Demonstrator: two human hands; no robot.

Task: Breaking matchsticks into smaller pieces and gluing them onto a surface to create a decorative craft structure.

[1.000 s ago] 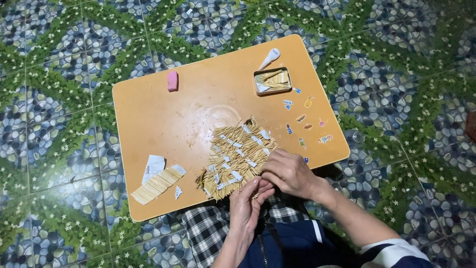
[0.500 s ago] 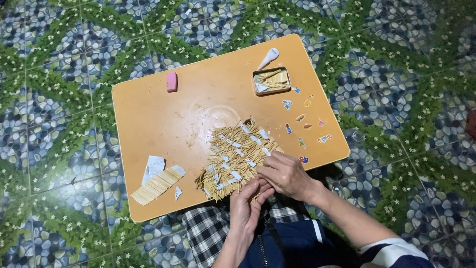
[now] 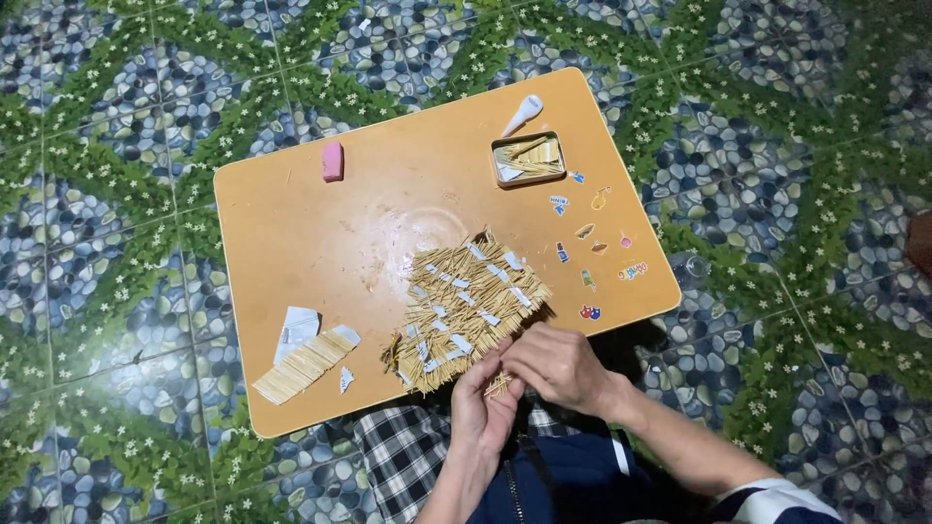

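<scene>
One low orange table [image 3: 311, 233] carries the lot. Two hands work at its near edge, a left hand [image 3: 482, 408] and a right hand [image 3: 558, 367]. One pink eraser [image 3: 332, 161] lies near the far edge, one small tin [image 3: 527, 158] and one white tube [image 3: 522, 114] near the far right corner. Two bundles of thin sticks lie along the near edge: one big pile [image 3: 471, 309], one smaller flat row [image 3: 303, 365]. Roughly nine small stickers [image 3: 592, 231] dot the right edge; the sticks are too many to count.

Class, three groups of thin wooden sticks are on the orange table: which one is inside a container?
The sticks in the small rectangular tin at the table's far side; the others lie bare.
</scene>
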